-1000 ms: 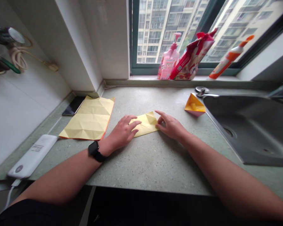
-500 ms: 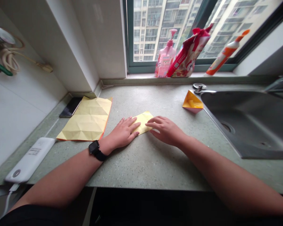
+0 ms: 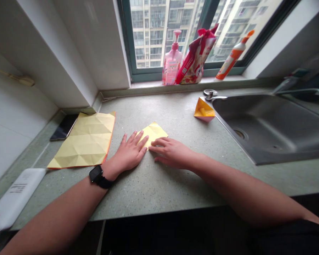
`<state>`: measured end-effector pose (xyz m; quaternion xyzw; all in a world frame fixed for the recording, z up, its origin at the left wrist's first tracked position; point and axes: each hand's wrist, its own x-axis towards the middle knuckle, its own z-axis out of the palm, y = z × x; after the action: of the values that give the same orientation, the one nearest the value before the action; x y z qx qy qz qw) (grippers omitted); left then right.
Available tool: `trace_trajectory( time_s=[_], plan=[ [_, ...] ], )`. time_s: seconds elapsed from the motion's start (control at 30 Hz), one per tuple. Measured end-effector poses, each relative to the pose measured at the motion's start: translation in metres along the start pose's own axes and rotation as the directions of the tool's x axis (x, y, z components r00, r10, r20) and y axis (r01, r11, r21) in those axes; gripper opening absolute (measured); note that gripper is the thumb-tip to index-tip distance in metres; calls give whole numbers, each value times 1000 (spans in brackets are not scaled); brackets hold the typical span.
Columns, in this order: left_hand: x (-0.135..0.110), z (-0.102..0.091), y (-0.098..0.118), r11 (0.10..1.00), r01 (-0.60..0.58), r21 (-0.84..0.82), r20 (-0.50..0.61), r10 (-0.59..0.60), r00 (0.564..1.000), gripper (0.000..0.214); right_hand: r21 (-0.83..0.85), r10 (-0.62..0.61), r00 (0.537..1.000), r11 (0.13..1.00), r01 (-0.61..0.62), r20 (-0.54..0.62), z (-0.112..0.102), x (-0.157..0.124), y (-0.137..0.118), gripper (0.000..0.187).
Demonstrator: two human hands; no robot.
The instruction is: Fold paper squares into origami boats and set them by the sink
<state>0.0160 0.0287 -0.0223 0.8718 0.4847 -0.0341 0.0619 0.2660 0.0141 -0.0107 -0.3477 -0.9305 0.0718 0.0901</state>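
Observation:
A small folded piece of yellow paper lies flat on the speckled counter between my hands. My left hand is spread, its fingertips resting on the paper's left part. My right hand reaches in from the right with its fingers stretched out, fingertips at the near edge of the paper. Both hands cover parts of it. Left of my left hand lies a larger creased sheet of yellow paper with an orange underside. A folded orange paper shape stands by the sink corner.
A phone and a white power bank lie at the left. The steel sink takes up the right. On the window sill stand a pink pump bottle, a red bag and an orange-white bottle.
The view has shifted right. My right hand has slid left and nearer along the paper's near edge, while my left hand stays spread on the paper.

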Motion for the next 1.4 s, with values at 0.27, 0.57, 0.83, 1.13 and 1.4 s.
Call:
trace_trajectory(
  time_s=[0.27, 0.57, 0.83, 1.13, 1.4],
  plan=[
    [-1, -6, 2, 1000, -1, 12, 23, 1, 1000, 62, -29, 100, 995, 995, -100, 8, -3, 3, -17, 36],
    [0, 0, -2, 1000, -11, -21, -18, 11, 1000, 63, -106, 371, 927, 926, -363, 63, -28, -1, -2, 36],
    [2, 7, -8, 996, -51, -75, -82, 45, 996, 61, -243, 475, 879, 850, -468, -32, -29, -6, 24, 37],
    [0, 3, -2, 989, -137, -61, -198, 123, 973, 55, -91, 238, 955, 962, -256, -176, -18, -2, 17, 33],
    [1, 6, -5, 936, -309, -171, -202, 273, 940, 50, 15, 179, 982, 984, -178, -58, -9, -1, 5, 31]
  ],
)
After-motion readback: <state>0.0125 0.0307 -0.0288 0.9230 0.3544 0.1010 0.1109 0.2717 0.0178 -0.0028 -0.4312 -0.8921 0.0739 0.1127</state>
